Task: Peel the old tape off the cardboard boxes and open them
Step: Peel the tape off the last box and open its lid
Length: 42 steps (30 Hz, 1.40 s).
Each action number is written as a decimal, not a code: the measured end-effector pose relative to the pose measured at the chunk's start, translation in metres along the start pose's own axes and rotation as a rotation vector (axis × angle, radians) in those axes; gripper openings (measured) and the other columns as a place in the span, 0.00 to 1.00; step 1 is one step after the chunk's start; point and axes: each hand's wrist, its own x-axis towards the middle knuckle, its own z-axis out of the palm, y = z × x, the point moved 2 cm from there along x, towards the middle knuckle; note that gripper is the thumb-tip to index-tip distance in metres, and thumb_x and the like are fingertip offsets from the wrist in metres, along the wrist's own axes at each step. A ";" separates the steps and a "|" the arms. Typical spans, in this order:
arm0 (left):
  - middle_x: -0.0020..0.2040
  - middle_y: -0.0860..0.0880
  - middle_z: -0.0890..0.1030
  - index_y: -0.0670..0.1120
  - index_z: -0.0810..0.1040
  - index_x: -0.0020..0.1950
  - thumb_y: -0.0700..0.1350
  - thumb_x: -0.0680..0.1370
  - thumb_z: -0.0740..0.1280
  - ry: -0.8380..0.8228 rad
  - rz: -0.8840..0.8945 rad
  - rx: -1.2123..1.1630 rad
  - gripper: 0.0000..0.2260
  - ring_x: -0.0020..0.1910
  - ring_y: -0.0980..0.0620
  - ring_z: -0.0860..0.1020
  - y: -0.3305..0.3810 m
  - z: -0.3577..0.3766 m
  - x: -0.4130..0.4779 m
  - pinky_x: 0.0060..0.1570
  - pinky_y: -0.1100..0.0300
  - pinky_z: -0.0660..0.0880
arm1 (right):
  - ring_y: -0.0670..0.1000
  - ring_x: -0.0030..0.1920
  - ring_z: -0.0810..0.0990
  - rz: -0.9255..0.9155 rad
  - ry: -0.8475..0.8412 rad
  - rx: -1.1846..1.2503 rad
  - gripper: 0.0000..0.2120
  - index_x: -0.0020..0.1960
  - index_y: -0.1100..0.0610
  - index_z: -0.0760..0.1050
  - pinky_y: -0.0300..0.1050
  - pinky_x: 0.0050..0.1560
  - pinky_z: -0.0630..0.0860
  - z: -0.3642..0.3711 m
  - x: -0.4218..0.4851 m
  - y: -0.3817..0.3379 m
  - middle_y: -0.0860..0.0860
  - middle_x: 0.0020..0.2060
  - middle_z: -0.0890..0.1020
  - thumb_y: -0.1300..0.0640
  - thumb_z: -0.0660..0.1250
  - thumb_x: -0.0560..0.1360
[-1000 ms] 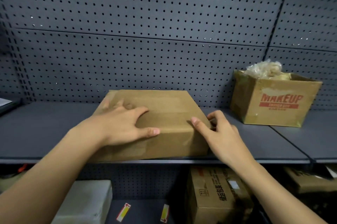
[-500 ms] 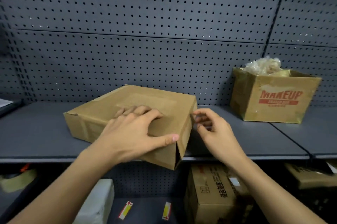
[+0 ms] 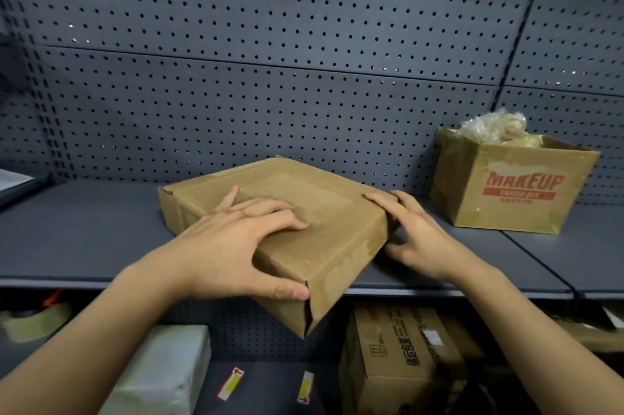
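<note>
Head view: a flat box [image 3: 324,222] of brown cardboard lies turned cornerwise on the grey metal shelf [image 3: 84,239], its near corner hanging out past the shelf's front lip. The left hand [image 3: 233,245] clamps that near part, with its fingers [image 3: 270,215] spread and lightly bent over the top and the thumb pressed on the side face by the corner seam. The right hand [image 3: 418,235] rests at the box's right side, fingers straight against the upper edge and gripping nothing. A wide band of brown tape [image 3: 304,191], slightly glossier than the matt board and hard to tell from it, crosses the top; paler worn patches mark the right side face. The tape's end probably lies nearer the right hand, so that hand would pick at it while the left steadies the box. An open box printed MAKEUP [image 3: 506,191] stands well apart to the right.
</note>
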 end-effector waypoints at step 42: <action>0.53 0.59 0.84 0.54 0.83 0.54 0.33 0.67 0.77 0.804 -0.298 -0.713 0.21 0.60 0.64 0.78 -0.030 0.028 -0.052 0.65 0.66 0.71 | 0.49 0.45 0.81 -0.227 0.529 -0.052 0.30 0.48 0.51 0.82 0.52 0.43 0.77 -0.007 -0.058 -0.053 0.43 0.43 0.82 0.28 0.53 0.76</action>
